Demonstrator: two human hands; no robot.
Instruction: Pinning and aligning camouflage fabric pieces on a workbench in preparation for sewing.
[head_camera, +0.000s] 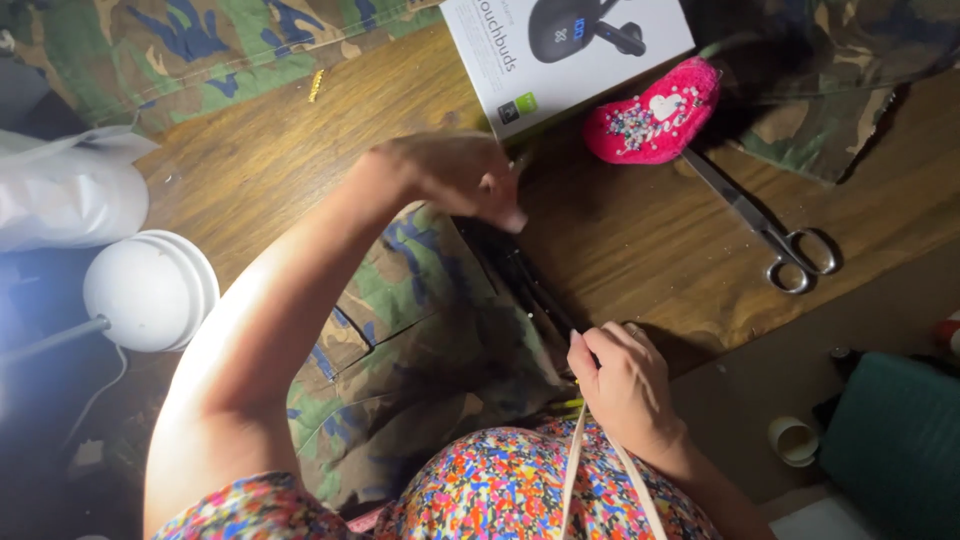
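Note:
A piece of camouflage fabric (420, 330) lies on a brown wooden table (640, 240) in front of me. A dark strip, perhaps a zipper (530, 285), runs along its right edge. My left hand (455, 175) is closed at the far end of that strip, fingers pinched near the table. My right hand (620, 385) grips the near end of the strip, with a ring on one finger. A cream measuring tape (580, 470) hangs over my floral top.
Steel scissors (770, 235) lie on the table at the right. A pink heart-shaped pincushion (655, 110) and a white earbuds box (565, 50) sit at the back. A white lamp (150, 290) stands at left. More camouflage cloth (200, 50) covers the far table.

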